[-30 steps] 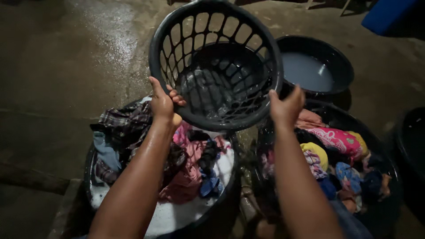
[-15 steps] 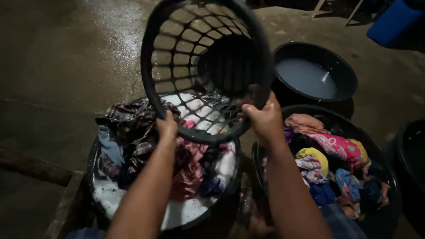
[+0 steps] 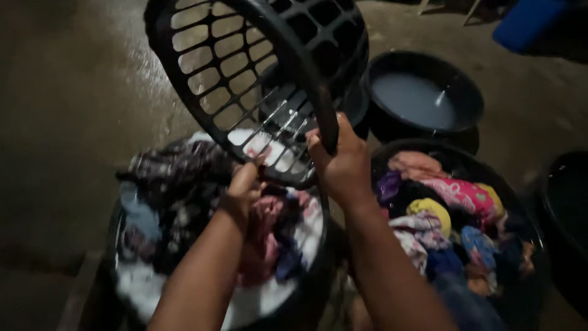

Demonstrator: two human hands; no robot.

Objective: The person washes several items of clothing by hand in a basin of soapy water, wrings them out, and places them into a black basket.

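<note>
I am watching both hands holding a black lattice laundry basket [image 3: 257, 79] that is tilting steeply on its side above the tubs, its open mouth facing toward three o'clock and its slatted wall toward me. My right hand [image 3: 343, 162] is clamping its fingers tight around the basket's rim at the six o'clock edge. My left hand [image 3: 245, 184] is sitting under the lower wall at about seven o'clock, fingertips touching the lattice; motion blur is hiding whether it is closing fully on it, so I cannot tell.

Directly under the basket, at seven o'clock of the view, a round tub [image 3: 309, 294] is holding soapy white water and a heap of dark plaid and pink clothes [image 3: 184, 202]. At four o'clock, just beside it, a second black tub [image 3: 484, 175] is brimming with bright garments [image 3: 453, 211] in pink, yellow and blue. At one o'clock a dark basin [image 3: 465, 92] is holding cloudy water. A blue container [image 3: 530, 21] is showing at the top right corner, and the wet concrete floor [image 3: 73, 110] is shining at ten o'clock.
</note>
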